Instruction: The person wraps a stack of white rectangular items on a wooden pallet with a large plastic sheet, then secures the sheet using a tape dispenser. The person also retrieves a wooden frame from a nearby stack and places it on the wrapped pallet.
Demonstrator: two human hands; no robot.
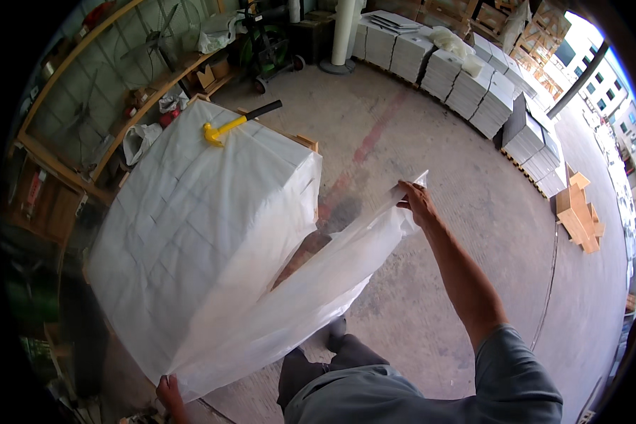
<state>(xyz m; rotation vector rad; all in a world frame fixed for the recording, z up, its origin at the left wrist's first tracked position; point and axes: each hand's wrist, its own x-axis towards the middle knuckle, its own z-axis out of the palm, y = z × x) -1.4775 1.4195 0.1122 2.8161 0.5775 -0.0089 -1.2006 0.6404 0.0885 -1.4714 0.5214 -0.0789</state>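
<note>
Fingers of right hand and left hand pinching plastic sheet, hammer atop wrapped stack

A bare concrete floor fills most of the scene, grey and scuffed, with a faded reddish stripe running from near to far across it. Along the left stands a wooden shelving rack with wire mesh behind it, holding bags and small clutter. At the far side a white pillar rises from a round base, and beside it a green wheeled cart. Rows of pale stacked blocks on pallets curve along the far right. Wooden pieces lie on the right, where daylight comes in from an open side showing buildings outside.
</note>
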